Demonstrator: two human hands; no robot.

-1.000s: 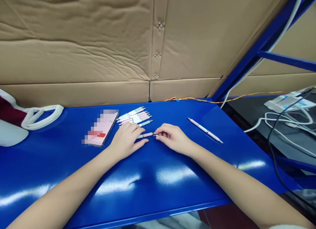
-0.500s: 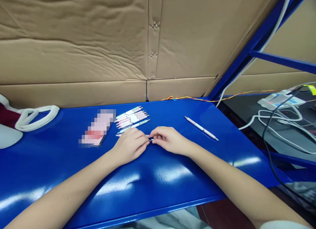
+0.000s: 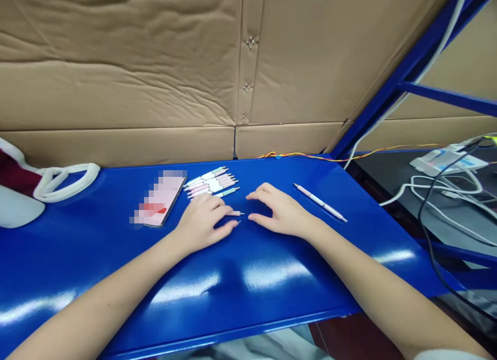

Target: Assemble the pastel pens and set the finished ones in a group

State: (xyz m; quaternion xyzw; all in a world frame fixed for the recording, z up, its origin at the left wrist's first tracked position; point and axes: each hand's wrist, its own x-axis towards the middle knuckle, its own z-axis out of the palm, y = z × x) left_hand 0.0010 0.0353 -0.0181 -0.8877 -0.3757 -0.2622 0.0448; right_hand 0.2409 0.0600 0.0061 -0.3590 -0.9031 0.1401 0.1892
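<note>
My left hand (image 3: 202, 220) rests on the blue table (image 3: 240, 277), its fingers closed round a pink pen (image 3: 235, 213) whose tip pokes out to the right. A short gap to the right, my right hand (image 3: 280, 211) hovers with its fingers spread and nothing in it. Just behind my left hand lies a row of several pastel pens (image 3: 212, 182). A single white and pink pen (image 3: 320, 202) lies alone to the right of my right hand.
A pink phone (image 3: 158, 200) lies left of the pens. A white and dark red bag (image 3: 23, 192) sits at the far left. Cardboard (image 3: 155, 75) walls the back. White and black cables (image 3: 446, 189) and a blue frame post (image 3: 404, 65) stand at the right.
My right hand has let go of the pen's tip end and moved right, fingers opening. My left hand still holds the pink pen in nearly the same spot.
</note>
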